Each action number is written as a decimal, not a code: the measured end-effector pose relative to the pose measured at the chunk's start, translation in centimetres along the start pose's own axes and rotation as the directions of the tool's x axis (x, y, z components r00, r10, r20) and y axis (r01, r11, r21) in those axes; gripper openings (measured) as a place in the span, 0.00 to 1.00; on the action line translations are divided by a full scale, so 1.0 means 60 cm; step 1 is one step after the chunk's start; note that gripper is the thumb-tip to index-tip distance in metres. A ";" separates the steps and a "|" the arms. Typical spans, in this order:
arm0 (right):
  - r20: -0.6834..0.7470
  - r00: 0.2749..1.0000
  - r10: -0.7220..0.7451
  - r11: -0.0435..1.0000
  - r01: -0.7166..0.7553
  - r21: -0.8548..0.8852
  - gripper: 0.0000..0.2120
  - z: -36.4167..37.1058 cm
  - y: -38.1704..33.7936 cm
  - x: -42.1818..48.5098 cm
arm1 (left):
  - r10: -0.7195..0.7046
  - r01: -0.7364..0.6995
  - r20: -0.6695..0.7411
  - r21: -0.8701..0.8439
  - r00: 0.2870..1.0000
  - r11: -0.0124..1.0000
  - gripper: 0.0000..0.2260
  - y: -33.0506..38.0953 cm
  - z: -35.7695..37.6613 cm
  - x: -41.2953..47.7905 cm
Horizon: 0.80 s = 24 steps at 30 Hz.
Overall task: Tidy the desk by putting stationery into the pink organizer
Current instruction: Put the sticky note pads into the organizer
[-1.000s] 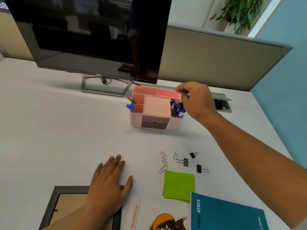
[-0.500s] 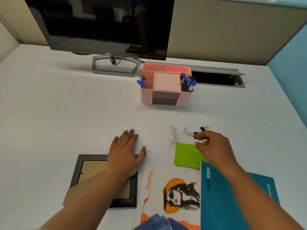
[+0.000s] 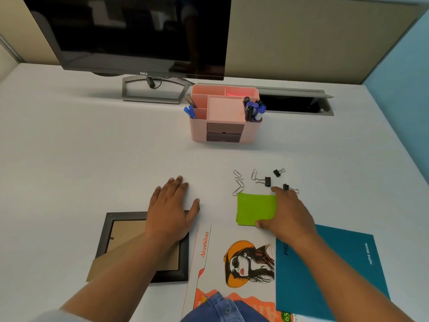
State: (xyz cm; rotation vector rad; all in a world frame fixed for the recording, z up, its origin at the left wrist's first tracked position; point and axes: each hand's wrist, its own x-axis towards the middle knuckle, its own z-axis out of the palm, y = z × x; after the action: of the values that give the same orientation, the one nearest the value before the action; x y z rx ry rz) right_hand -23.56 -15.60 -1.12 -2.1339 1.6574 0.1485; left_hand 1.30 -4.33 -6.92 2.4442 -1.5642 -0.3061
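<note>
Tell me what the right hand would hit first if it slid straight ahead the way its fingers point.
Probably the black binder clip lying just beyond the right hand, up and slightly left of its fingertips; depth is hard to judge.

— What is borne by the white desk (image 3: 92, 147)?

— At the back, a monitor stand (image 3: 153, 91) and the pink organizer (image 3: 224, 117) are set, with a cable hatch (image 3: 297, 104) let into the top just beside the organizer.

— And nearer?

— Paper clips (image 3: 238, 182) and three binder clips (image 3: 267, 181) are scattered beside a green sticky-note pad (image 3: 254, 211). A black picture frame (image 3: 141, 246), an illustrated booklet (image 3: 232, 259) and a teal notebook (image 3: 329, 273) are laid along the front edge. A left hand (image 3: 171, 212) is pressed flat, partly on the frame.
</note>
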 end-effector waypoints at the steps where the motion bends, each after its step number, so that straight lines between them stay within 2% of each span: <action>1: -0.018 1.000 -0.021 1.000 0.021 0.004 0.46 0.002 -0.002 0.000 | 0.000 0.000 -0.005 0.000 1.000 1.000 0.30 0.000 0.000 0.000; 10: -0.137 0.982 -0.131 0.991 0.135 0.019 0.42 0.014 -0.007 0.001 | 0.003 -0.004 -0.024 -0.012 1.000 1.000 0.29 0.000 0.002 0.000; 16: -0.102 0.986 -0.133 0.971 0.150 0.184 0.37 0.015 -0.005 0.000 | 0.002 -0.002 -0.027 -0.018 1.000 1.000 0.29 0.000 0.001 0.000; 22: -0.179 0.961 -0.210 0.952 0.243 0.185 0.36 0.001 -0.002 0.001 | 0.000 0.000 -0.029 -0.021 1.000 1.000 0.29 0.001 -0.001 0.000; 24: -0.188 0.960 -0.206 0.936 0.249 0.248 0.36 0.001 -0.003 0.003 | 0.001 -0.002 -0.030 -0.021 1.000 1.000 0.29 0.002 -0.002 0.000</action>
State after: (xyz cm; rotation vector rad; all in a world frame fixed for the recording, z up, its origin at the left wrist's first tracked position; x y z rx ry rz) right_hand -23.33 -15.69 -1.19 -2.1489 1.4022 -0.3093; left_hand 1.24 -4.34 -6.79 2.4206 -1.5431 -0.2832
